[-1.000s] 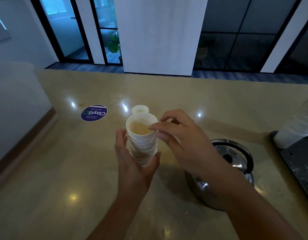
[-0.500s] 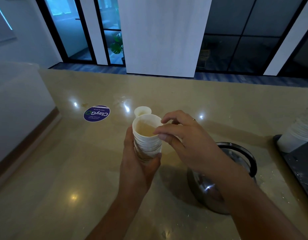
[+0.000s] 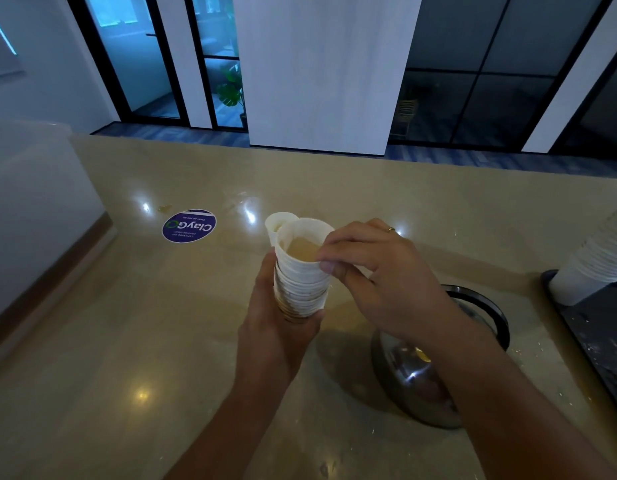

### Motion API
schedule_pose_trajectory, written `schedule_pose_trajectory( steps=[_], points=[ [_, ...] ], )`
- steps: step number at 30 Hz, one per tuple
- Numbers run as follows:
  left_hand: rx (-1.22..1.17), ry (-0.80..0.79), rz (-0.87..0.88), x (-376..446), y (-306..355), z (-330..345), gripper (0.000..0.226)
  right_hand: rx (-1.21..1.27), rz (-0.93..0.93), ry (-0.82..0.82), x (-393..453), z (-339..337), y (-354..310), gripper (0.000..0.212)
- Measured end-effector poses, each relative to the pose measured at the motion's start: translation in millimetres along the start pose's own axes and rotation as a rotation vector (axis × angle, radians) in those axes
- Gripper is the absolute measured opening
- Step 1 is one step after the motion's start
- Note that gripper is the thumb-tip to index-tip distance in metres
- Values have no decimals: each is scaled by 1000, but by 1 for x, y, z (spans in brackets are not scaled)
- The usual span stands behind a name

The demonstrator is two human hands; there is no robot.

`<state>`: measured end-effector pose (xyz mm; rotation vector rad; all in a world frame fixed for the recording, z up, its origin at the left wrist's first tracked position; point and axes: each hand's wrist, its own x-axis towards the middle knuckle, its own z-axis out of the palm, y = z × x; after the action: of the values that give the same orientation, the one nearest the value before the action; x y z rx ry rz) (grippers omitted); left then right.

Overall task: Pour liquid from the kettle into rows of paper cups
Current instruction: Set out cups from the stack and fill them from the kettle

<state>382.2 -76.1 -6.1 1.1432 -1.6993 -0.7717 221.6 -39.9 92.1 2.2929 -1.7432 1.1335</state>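
Observation:
My left hand (image 3: 276,337) grips a stack of nested white paper cups (image 3: 300,282) from below, held above the beige counter (image 3: 127,323). My right hand (image 3: 376,282) pinches the rim of the top cup between thumb and fingers. The top cup's rim is bent a little. A single paper cup (image 3: 278,223) stands on the counter just behind the stack. A steel kettle (image 3: 425,368) with a black handle sits on the counter to the right, partly hidden by my right forearm.
A round blue sticker (image 3: 189,225) lies on the counter to the left. A second stack of white cups (image 3: 598,261) lies tilted on a dark tray (image 3: 598,341) at the right edge. A white wall runs along the left side.
The stack and both hands have drifted slightly right and nearer in view. My right fingers have closed tighter on the top cup's rim, bending it.

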Motion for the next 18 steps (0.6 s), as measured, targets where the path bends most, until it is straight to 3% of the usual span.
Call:
schedule_pose_trajectory(
  steps=[3,9,18],
  points=[
    [9,-2,-7,2,1,-1,109,59,46,64,6,-11,-5,20],
    [-2,12,-12,-1,5,-1,120,-26,122,-272,16,-17,-9,21],
    [3,5,21,0,2,-3,116,28,85,-210,14,-14,-9,18]
  ],
)
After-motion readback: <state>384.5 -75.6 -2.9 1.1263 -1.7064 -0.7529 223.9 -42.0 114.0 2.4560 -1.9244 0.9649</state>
